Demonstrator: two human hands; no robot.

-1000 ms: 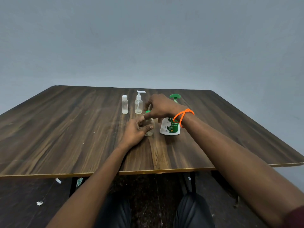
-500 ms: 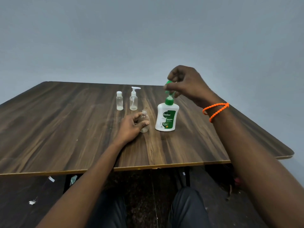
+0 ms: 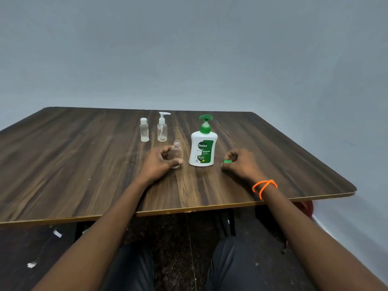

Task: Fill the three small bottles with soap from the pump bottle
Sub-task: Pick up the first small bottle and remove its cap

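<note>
At table centre, the left hand [image 3: 159,163] curls round an uncapped clear small bottle [image 3: 176,153], upright; its contents are hard to make out. At 3 o'clock of it stands the pump bottle [image 3: 202,147], untouched. Further toward 3 o'clock, the right hand [image 3: 241,164] pinches a green cap [image 3: 227,161], largely hidden by fingers. At 11 o'clock stand a capped bottle [image 3: 144,130] and a spray bottle [image 3: 162,128], apart.

Left hand [image 3: 157,162] grips open bottle [image 3: 176,153]; right hand [image 3: 241,162] pinches green cap [image 3: 227,161].

green cap [image 3: 227,161] mostly hidden in right hand [image 3: 241,163]
</note>
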